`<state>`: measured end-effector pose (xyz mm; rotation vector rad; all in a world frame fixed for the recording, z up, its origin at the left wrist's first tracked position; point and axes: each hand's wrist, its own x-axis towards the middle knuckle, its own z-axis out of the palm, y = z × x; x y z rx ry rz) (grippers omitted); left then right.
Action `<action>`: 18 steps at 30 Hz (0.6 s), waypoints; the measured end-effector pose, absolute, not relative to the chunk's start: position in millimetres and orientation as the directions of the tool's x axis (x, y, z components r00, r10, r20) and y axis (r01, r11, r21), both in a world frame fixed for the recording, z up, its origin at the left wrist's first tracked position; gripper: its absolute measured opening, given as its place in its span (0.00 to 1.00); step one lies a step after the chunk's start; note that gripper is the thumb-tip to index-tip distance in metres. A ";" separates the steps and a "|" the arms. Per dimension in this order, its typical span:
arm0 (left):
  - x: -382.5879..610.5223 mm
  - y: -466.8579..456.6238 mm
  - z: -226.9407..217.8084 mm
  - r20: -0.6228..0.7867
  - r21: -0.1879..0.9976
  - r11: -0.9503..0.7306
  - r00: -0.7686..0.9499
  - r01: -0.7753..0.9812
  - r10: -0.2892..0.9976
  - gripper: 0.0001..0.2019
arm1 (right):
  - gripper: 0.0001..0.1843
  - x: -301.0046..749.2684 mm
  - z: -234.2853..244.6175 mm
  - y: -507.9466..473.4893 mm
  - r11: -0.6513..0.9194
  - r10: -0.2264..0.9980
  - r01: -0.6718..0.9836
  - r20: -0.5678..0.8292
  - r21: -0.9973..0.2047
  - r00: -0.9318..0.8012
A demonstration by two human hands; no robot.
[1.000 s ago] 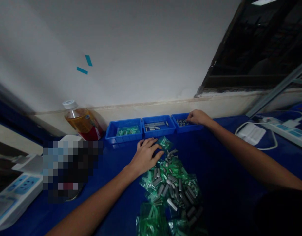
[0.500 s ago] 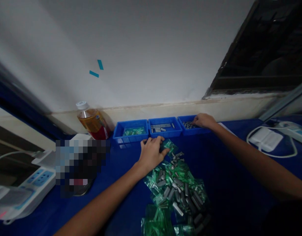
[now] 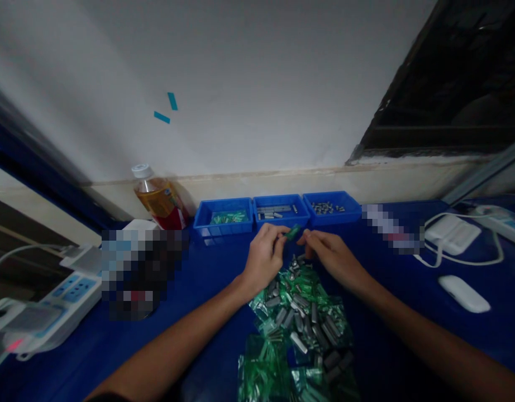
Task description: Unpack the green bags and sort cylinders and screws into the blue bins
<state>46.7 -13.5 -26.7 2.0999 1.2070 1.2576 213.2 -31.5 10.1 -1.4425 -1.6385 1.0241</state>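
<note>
My left hand [image 3: 263, 258] pinches a small green plastic bag [image 3: 292, 232] just in front of the blue trays. My right hand [image 3: 329, 254] is closed in a pinch close beside that bag; what its fingertips hold is too small to make out. Under both hands lies a pile of green bags with grey metal cylinders [image 3: 301, 321] on the blue table [image 3: 207, 324]. Three blue trays stand at the back: the left tray [image 3: 224, 219] holds green bags, the middle tray [image 3: 279, 211] grey cylinders, the right tray [image 3: 332, 207] small metal bits.
A bottle of amber drink [image 3: 157, 196] stands left of the trays by the wall. A white power strip [image 3: 52, 304] sits at the far left. A white adapter with cable [image 3: 452, 234], another power strip [image 3: 502, 223] and a white mouse-like object [image 3: 463, 292] lie on the right.
My right hand left the right tray and came back to the middle, beside the left hand. My left hand lifted a green bag off the pile.
</note>
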 end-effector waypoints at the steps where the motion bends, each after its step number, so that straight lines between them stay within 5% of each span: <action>1: 46.5 -18.3 -26.1 0.546 0.671 -0.599 0.255 0.438 0.798 0.11 | 0.29 210.4 8.3 -33.7 -0.024 0.991 0.336 -0.066 -0.942 -0.115; 4: 45.4 -28.2 -25.7 0.592 0.540 -0.735 0.435 0.410 0.678 0.14 | 0.30 209.7 4.0 -32.7 -0.181 0.974 0.128 -0.196 -0.975 -0.115; 7: 46.3 -30.8 -22.6 0.553 0.496 -0.757 0.517 0.426 0.653 0.13 | 0.23 213.9 0.1 -32.4 -0.098 0.992 0.157 -0.109 -0.983 -0.066; 10: 49.2 -29.2 -13.4 0.436 0.712 -0.572 0.382 0.406 0.815 0.10 | 0.16 218.3 -4.1 -37.0 0.163 0.986 0.383 0.167 -0.909 -0.025; 13: 50.5 -26.4 0.3 0.181 0.929 -0.255 0.270 0.267 0.946 0.18 | 0.13 221.0 -9.1 -42.7 0.467 0.864 0.592 0.482 -0.656 -0.148; 18: 42.0 -18.4 20.8 -0.012 0.984 -0.044 0.313 0.173 0.950 0.11 | 0.25 217.7 -15.2 -46.6 0.627 0.714 0.689 0.622 -0.363 -0.321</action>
